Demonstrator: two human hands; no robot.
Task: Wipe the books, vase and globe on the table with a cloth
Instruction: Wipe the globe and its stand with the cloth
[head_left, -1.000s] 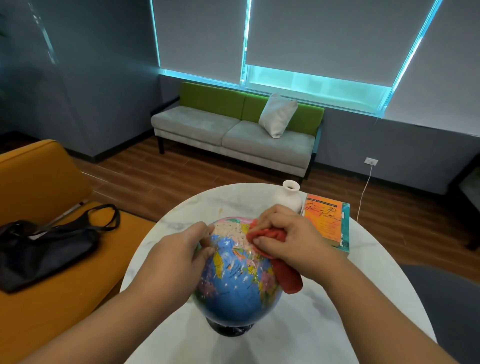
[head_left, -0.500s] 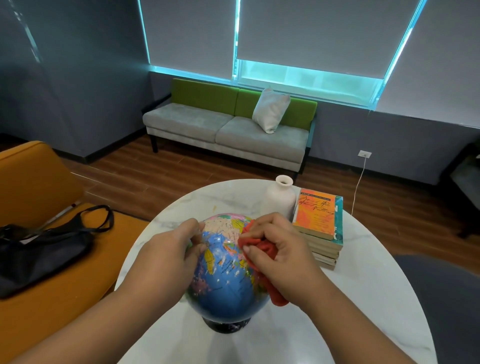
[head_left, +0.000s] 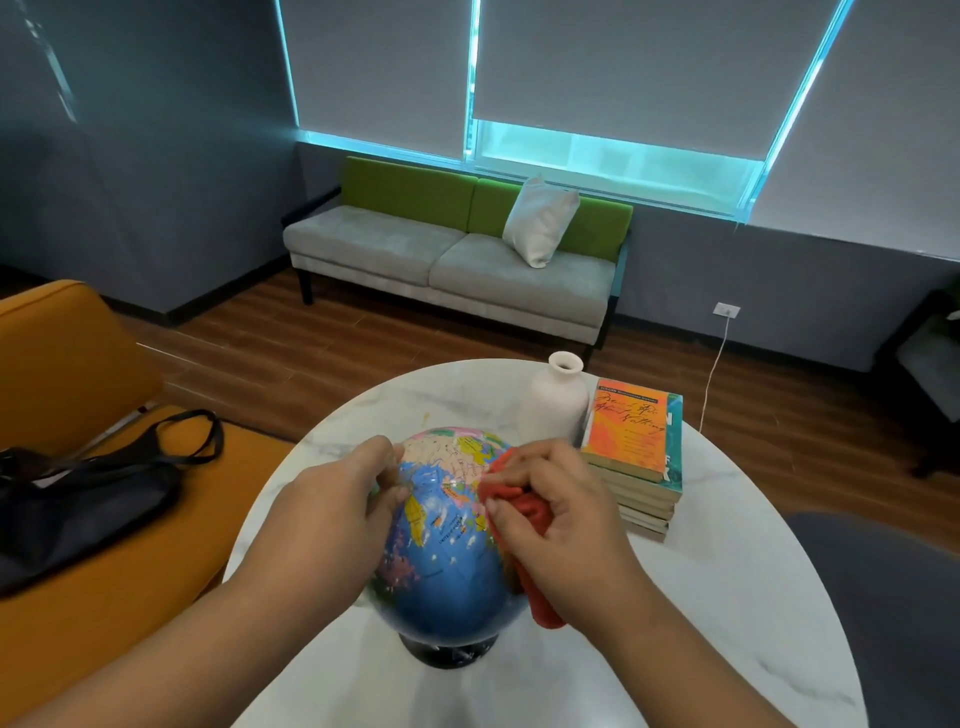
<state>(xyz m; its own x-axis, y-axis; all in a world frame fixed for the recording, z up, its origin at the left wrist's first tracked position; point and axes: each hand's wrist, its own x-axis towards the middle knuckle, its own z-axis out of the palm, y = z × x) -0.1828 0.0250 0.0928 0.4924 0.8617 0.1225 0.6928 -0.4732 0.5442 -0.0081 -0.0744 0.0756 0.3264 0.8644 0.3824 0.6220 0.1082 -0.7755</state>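
A blue globe (head_left: 447, 551) on a black base stands in the middle of the round white marble table (head_left: 727, 597). My left hand (head_left: 332, 519) grips the globe's left side. My right hand (head_left: 561, 514) presses a bunched red cloth (head_left: 524, 514) against the globe's upper right side; the cloth's tail hangs down below my palm. Behind the globe stands a white vase (head_left: 556, 405), upright. To its right lies a stack of several books (head_left: 636, 457) with an orange cover on top.
An orange sofa (head_left: 78, 519) with a black bag (head_left: 78, 499) on it sits left of the table. A grey chair (head_left: 893, 597) is at the right. A grey and green couch (head_left: 457, 260) stands across the wooden floor under the window.
My right hand has slid the red cloth a little down and rightward over the globe. My head has tilted, so the vase and books show more fully. My left hand stays on the globe.
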